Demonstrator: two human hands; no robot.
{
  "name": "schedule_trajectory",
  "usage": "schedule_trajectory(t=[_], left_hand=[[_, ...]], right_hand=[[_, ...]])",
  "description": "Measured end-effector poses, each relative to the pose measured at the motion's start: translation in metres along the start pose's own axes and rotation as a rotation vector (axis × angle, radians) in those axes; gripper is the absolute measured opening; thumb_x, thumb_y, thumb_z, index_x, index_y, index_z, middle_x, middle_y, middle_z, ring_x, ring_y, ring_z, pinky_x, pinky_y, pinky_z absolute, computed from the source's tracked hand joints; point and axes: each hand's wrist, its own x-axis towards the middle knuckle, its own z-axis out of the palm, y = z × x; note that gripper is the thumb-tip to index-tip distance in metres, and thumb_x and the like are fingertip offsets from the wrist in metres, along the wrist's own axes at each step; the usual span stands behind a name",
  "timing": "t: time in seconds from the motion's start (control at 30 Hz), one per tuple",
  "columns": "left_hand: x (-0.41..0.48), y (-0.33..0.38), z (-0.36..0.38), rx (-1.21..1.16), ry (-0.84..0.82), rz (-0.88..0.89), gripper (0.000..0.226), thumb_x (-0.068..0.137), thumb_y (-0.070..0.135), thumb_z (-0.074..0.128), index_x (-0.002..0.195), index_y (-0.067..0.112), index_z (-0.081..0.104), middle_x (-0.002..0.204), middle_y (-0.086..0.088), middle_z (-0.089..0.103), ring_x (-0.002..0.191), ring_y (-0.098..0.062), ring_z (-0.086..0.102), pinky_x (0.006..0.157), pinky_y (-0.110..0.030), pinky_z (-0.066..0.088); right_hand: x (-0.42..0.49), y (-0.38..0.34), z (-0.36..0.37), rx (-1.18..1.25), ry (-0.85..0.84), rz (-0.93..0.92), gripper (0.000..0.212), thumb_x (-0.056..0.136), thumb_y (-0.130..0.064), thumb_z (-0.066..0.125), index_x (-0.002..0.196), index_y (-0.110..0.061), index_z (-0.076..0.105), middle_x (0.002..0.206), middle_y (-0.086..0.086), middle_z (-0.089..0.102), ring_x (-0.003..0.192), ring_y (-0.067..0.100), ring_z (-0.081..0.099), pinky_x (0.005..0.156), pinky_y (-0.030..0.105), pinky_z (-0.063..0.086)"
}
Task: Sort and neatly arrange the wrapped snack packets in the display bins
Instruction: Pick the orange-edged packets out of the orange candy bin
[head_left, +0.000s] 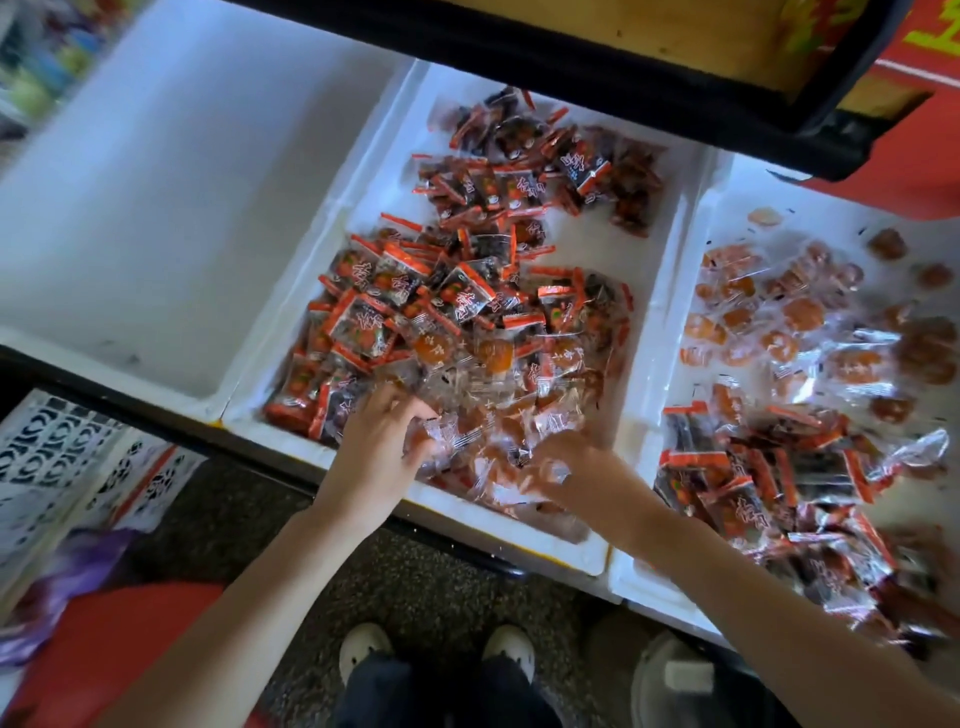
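Over a speckled floor (426, 566) and white shoes (363, 644), both hands reach into the near end of the middle bin (519, 540), a white foam tray. The left hand (379, 447) curls its fingers (410, 410) round clear packets (467, 415) of orange snacks heaped there, and the right hand (592, 467) lies in the same heap, too blurred to tell whether it grips. Farther back, red-and-black packets (457, 291) cover the bin up to a dark shelf (571, 67), and the right bin (691, 218) is cut off by the frame.
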Motion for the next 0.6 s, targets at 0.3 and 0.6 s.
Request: schedule_trajectory(t=[0.3, 0.6], left_hand=[[-0.007, -0.002, -0.009, -0.056, 0.038, -0.036, 0.025, 0.082, 0.017, 0.076, 0.104, 0.009, 0.067, 0.092, 0.003, 0.070, 0.085, -0.016, 0.069, 0.090, -0.034, 0.052], [-0.006, 0.031, -0.026, -0.355, 0.247, -0.112, 0.015, 0.089, 0.011, 0.064, 0.101, 0.011, 0.055, 0.096, 0.010, 0.062, 0.089, -0.008, 0.064, 0.079, -0.020, 0.051]], right_hand=[[0.001, -0.009, 0.011, 0.098, 0.078, 0.111, 0.044, 0.080, -0.025, 0.073, 0.119, -0.021, 0.052, 0.113, -0.003, 0.065, 0.093, 0.010, 0.061, 0.087, 0.023, 0.048], [-0.012, -0.013, 0.003, 0.423, 0.149, 0.172, 0.033, 0.076, -0.023, 0.077, 0.105, -0.015, 0.065, 0.095, -0.008, 0.065, 0.088, 0.007, 0.061, 0.084, 0.023, 0.052]])
